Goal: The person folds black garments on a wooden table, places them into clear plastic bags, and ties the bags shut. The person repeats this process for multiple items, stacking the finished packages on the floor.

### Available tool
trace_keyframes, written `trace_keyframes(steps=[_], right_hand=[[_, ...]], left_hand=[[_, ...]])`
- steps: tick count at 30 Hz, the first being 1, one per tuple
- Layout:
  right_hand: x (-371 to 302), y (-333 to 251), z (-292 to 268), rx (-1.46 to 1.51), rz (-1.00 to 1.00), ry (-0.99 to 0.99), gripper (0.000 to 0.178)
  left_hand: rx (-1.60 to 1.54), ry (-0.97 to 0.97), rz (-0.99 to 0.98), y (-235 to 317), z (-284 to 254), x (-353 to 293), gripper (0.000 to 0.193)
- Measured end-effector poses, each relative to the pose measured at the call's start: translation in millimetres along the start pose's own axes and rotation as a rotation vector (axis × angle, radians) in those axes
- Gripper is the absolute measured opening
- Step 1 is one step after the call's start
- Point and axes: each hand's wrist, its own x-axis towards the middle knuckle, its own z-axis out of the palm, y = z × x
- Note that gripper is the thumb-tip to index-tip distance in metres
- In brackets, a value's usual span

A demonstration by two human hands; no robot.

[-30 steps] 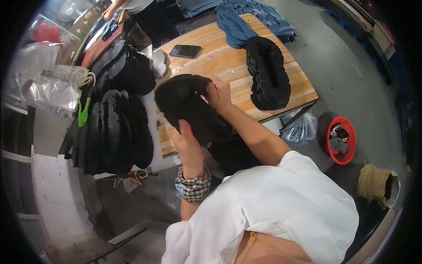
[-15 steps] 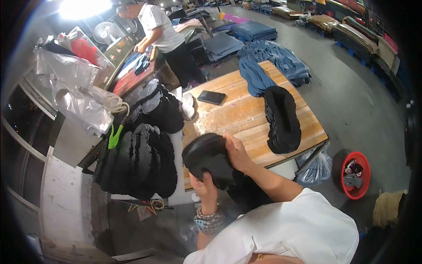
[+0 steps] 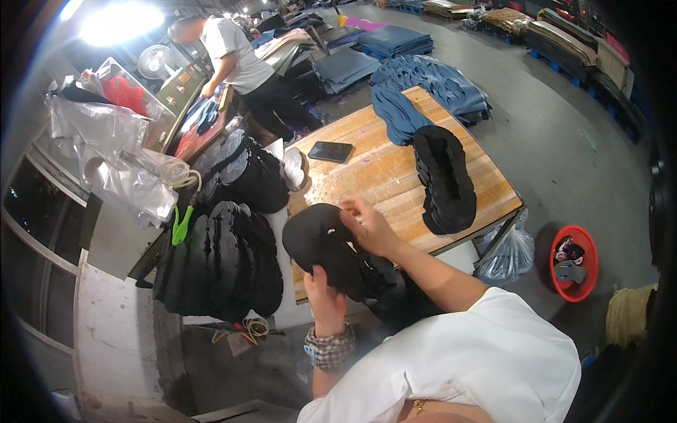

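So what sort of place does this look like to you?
Probably a factory workshop, perhaps one for shoe parts. Black sole-shaped pieces stand in rows beside a wooden worktable, flat blue sheets are stacked beyond it, and a co-worker stands farther back.

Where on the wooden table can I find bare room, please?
The widest free patch of the wooden table lies between the smartphone, the right hand and the stack of black sole-shaped pieces; a narrow strip borders that stack's right side. Crowded are the far end, under blue sole-shaped pieces, and the left, with rows of black pieces.
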Motion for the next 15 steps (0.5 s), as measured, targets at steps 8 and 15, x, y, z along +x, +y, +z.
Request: trace_keyframes(steps=[8, 15], right_hand=[[-46, -55, -22, -0.03, 0.211, -0.18, 0.046], [-59, -38, 0, 0.274, 0.356, -0.1, 0.044]], left_hand=[[0.082, 0.107, 0.258, -15, 7, 17, 0.043], [0.333, 0.202, 0.491, -36, 15, 10, 0.045]])
